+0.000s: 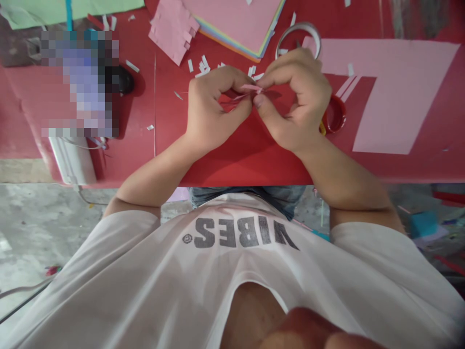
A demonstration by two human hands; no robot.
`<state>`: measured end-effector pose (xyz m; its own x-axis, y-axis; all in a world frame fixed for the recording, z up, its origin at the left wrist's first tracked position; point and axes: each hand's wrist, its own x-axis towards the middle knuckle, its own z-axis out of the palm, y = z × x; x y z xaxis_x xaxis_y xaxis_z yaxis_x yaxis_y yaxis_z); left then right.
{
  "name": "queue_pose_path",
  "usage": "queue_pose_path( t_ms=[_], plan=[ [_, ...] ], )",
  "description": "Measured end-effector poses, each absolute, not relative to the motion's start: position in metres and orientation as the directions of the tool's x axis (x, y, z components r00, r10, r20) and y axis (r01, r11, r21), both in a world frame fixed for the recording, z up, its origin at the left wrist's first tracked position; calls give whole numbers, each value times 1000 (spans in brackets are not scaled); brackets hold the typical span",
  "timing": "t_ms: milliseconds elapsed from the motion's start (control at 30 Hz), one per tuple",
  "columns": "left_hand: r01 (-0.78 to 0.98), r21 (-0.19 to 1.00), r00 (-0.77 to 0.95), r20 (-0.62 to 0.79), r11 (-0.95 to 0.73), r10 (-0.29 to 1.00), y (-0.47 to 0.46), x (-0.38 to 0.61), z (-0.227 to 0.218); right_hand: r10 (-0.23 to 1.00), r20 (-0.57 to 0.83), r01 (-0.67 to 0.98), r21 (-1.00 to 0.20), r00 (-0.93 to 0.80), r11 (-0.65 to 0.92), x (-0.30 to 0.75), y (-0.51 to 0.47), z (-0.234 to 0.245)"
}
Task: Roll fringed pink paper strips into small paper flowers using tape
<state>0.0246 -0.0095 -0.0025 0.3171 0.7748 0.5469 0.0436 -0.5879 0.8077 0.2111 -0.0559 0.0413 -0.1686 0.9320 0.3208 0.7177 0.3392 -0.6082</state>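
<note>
**We pinch a pink paper strip (250,89) over the red table (240,165)**
Our left hand (218,111) and right hand (296,102) curl nearly closed, gripping it crosswise between them, its long axis running hand to hand.

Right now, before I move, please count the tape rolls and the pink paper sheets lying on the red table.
Tape rolls: 2 (pale roll of tape, red roll of tape)
Pink paper sheets: 3 (notched sheet, top sheet of the stack, large sheet)
Total: 5
</note>
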Motion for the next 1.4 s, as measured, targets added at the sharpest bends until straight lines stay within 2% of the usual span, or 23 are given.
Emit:
queue_pose_path(
  t_ms=[133,300,500,1000,1167,1400],
  plan=[
    [69,824,320,515,-562,795,-12,24,1,949,290,770,-575,-126,278,212,-55,36],
    [81,808,326,532,-584,781,-13,24,3,919,371,763,-555,-131,333,212,-53,30],
    [78,795,317,552,-601,771,-12,25,3,927,363,768,-567,-90,296,212,-52,28],
    [66,855,298,475,-515,828,-17,28,1,847,525,784,-489,-85,382,223,-47,-3],
    [46,844,278,503,-535,818,-17,30,2,880,467,781,-516,-87,351,220,-49,1],
    [85,829,302,508,-553,807,-16,26,6,902,416,813,-484,-113,325,214,-57,23]
  ],
)
